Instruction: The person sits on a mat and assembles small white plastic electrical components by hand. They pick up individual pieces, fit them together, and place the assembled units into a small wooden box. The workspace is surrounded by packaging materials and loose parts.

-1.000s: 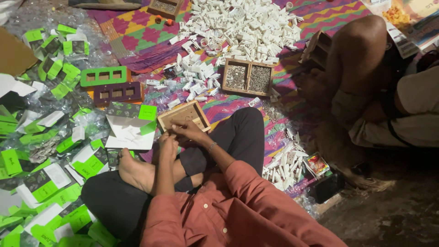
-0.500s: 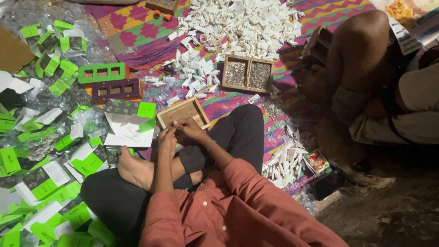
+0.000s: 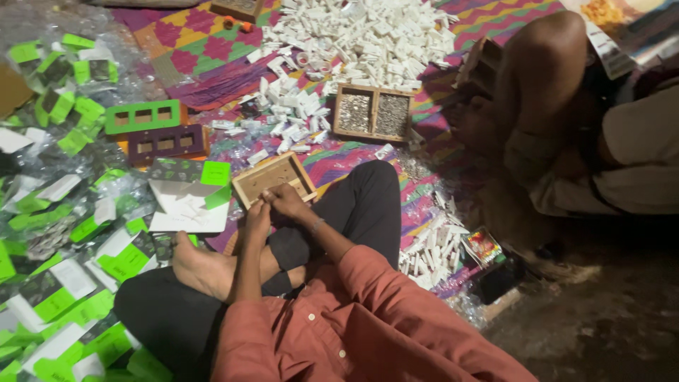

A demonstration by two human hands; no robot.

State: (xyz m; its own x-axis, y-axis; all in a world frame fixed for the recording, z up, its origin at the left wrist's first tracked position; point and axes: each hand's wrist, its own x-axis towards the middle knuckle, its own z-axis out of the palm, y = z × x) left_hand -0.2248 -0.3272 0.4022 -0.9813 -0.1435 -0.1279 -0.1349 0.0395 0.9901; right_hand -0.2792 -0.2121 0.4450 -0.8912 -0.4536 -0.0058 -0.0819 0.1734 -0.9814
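I sit cross-legged in black trousers and a rust-red shirt. My left hand [image 3: 257, 216] and my right hand [image 3: 286, 201] meet above my shin, fingertips pinched together at the near edge of a small shallow wooden tray [image 3: 272, 177]. Whatever is between the fingers is too small to make out. My bare foot [image 3: 201, 269] lies just left of the hands.
A two-compartment wooden box [image 3: 373, 113] of tiny silvery bits sits beyond the tray, below a big heap of white pieces [image 3: 368, 35]. A green frame [image 3: 141, 117], a dark frame [image 3: 166, 143] and green-and-white cards [image 3: 64, 283] lie left. Another person [image 3: 566, 127] sits at right.
Both hands stay pinched together at the wooden tray's near edge, with only small finger movement. The view has shifted slightly.
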